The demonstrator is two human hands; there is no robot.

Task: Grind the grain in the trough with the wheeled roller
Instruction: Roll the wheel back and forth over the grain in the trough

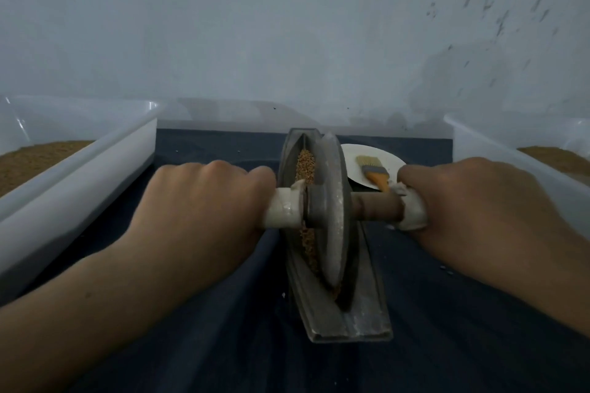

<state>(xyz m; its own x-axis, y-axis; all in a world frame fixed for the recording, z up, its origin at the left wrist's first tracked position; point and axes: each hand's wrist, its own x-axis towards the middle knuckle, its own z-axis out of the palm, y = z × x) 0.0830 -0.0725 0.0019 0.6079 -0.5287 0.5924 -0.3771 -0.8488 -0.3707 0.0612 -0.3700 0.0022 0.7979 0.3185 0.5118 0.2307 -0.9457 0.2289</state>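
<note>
Resting on dark cloth (pixel 223 344), trough (pixel 367 313) faces pale wall (pixel 287 25).

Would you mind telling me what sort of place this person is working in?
Probably a small hand-grinding workspace, perhaps at home: a metal trough with a wheeled roller, plastic bins of brown grain either side, and a bare, scuffed wall behind.
</note>
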